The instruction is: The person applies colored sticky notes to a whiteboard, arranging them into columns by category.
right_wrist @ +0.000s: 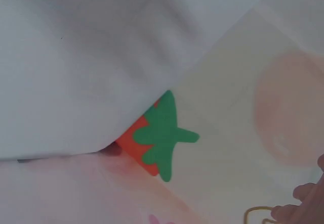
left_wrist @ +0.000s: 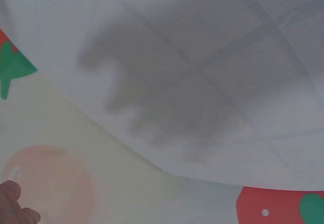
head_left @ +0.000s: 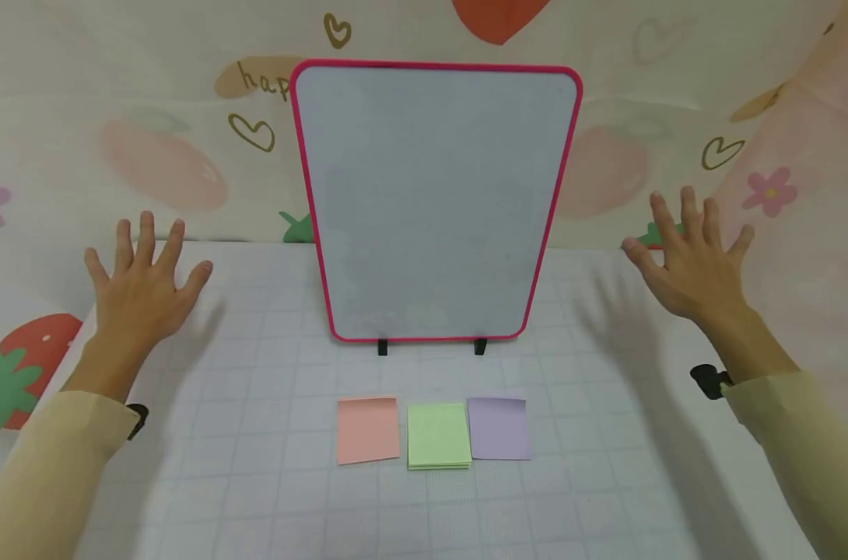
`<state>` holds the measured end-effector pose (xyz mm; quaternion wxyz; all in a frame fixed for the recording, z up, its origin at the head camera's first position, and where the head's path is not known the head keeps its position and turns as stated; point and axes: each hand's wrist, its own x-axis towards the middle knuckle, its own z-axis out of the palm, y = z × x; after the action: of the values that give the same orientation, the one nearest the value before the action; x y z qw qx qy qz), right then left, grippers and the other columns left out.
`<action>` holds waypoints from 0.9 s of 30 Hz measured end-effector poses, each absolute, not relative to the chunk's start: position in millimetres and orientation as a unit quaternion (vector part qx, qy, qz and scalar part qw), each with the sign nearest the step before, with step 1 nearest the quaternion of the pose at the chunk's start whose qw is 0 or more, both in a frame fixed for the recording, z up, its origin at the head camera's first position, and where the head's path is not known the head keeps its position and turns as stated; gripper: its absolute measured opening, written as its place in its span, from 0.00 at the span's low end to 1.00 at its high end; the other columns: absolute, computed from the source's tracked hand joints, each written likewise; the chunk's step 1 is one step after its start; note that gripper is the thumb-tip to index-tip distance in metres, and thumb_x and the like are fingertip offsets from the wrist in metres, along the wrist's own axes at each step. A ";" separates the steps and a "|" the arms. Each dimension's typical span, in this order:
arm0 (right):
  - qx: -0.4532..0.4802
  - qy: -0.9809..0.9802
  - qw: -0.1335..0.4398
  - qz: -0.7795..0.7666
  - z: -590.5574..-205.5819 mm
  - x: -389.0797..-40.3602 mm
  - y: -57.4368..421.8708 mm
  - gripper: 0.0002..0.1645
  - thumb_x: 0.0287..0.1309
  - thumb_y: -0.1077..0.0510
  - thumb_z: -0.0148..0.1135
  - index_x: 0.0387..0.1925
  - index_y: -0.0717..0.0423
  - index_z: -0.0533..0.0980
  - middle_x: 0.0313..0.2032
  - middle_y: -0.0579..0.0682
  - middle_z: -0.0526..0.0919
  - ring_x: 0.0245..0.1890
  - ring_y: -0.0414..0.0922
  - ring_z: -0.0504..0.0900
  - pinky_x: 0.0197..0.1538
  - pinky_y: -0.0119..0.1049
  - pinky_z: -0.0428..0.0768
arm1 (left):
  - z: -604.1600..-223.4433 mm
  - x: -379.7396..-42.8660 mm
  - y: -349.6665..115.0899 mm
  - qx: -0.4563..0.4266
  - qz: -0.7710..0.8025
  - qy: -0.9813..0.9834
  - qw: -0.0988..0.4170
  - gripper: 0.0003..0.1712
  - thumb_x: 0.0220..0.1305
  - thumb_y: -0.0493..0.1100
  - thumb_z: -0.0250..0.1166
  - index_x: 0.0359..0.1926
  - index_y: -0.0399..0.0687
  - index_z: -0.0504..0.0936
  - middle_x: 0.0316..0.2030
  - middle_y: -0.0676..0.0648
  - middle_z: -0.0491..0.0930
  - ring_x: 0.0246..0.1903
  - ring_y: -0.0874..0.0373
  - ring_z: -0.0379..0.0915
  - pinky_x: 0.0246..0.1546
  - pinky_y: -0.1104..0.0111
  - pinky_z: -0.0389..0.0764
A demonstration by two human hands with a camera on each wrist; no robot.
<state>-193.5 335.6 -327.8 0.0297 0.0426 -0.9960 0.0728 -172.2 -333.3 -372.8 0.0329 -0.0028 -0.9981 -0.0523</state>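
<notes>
My left hand (head_left: pixel 141 295) hovers over the left side of the table with its fingers spread, holding nothing. On the far right, my right hand (head_left: pixel 700 268) is likewise raised with fingers splayed and nothing in it. Between them stands a whiteboard (head_left: pixel 438 202) with a pink-red frame, leaning back on small black feet (head_left: pixel 383 348). In front of it lie sticky notes in a row: a pink one (head_left: pixel 368 430), a light green pad (head_left: pixel 439 435) and a purple one (head_left: pixel 499 428). Only fingertips of the left hand (left_wrist: pixel 15 206) and right hand (right_wrist: pixel 304 204) show in the wrist views.
The table (head_left: pixel 270 467) has a white cloth with a pale grid. Behind it hangs a cream fabric (head_left: pixel 410 31) printed with strawberries, hearts and flowers. Black straps (head_left: pixel 709 381) sit at both wrists. Hand shadows fall on the cloth.
</notes>
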 end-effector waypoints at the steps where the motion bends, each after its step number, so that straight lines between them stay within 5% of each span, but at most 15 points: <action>1: 0.048 -0.996 0.030 0.072 -326.2 -191.5 334.0 0.50 0.67 0.24 0.27 0.79 0.43 0.32 0.77 0.57 0.24 0.75 0.63 0.23 0.59 0.77 0.20 | -370.3 -170.0 -331.2 -0.006 -0.052 -0.998 0.037 0.45 0.73 0.69 0.34 0.80 0.52 0.36 0.77 0.38 0.23 0.75 0.38 0.14 0.63 0.30 0.22; 14: 0.119 -0.989 0.026 0.082 -316.5 -157.9 310.4 0.45 0.71 0.31 0.35 0.80 0.41 0.36 0.79 0.53 0.29 0.77 0.61 0.31 0.68 0.69 0.26 | -352.0 -130.6 -284.5 -0.098 -0.064 -0.982 0.149 0.42 0.72 0.62 0.48 0.80 0.55 0.46 0.79 0.44 0.35 0.77 0.42 0.28 0.69 0.36 0.29; 21: 0.173 -0.981 0.029 0.087 -312.4 -134.8 297.6 0.44 0.73 0.35 0.42 0.80 0.41 0.40 0.79 0.54 0.38 0.77 0.58 0.41 0.72 0.63 0.31 | -352.7 -121.2 -241.6 -0.227 -0.097 -0.932 0.267 0.40 0.73 0.66 0.40 0.76 0.50 0.59 0.77 0.41 0.51 0.76 0.42 0.44 0.71 0.38 0.41; 27: 0.215 -0.968 0.029 0.126 -315.7 -119.4 284.4 0.47 0.69 0.39 0.54 0.80 0.40 0.43 0.79 0.51 0.42 0.77 0.55 0.44 0.73 0.62 0.43 | -352.9 -115.4 -209.3 -0.293 -0.110 -0.913 0.263 0.39 0.75 0.65 0.38 0.76 0.51 0.60 0.76 0.42 0.52 0.76 0.44 0.45 0.72 0.41 0.43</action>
<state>-119.4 284.4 -315.7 0.0288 0.2151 -0.9680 0.1258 -115.4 -209.3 -352.9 0.2632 -0.2933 -0.9125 -0.1095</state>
